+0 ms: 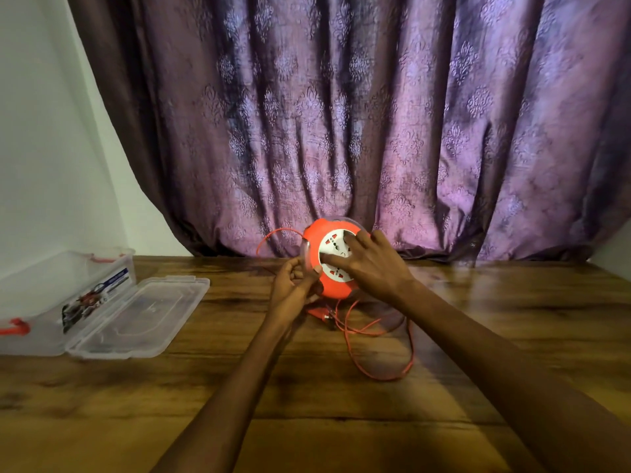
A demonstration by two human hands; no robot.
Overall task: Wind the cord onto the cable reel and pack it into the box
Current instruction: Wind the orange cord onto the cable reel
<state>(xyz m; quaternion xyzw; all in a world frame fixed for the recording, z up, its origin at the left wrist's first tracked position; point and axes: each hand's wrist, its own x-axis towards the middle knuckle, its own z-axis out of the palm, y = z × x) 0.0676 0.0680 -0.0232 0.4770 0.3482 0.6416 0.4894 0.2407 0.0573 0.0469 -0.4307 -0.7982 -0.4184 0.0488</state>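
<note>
An orange cable reel with a white socket face stands on edge above the wooden table, near the curtain. My left hand grips its lower left rim. My right hand lies over the socket face, fingers spread on it. Loose orange cord loops on the table below the reel, with its plug under my left hand. Another arc of cord rises left of the reel. A clear plastic box stands open at the left.
The box's clear lid lies flat on the table beside the box. A purple patterned curtain hangs right behind the reel. A white wall is at the left.
</note>
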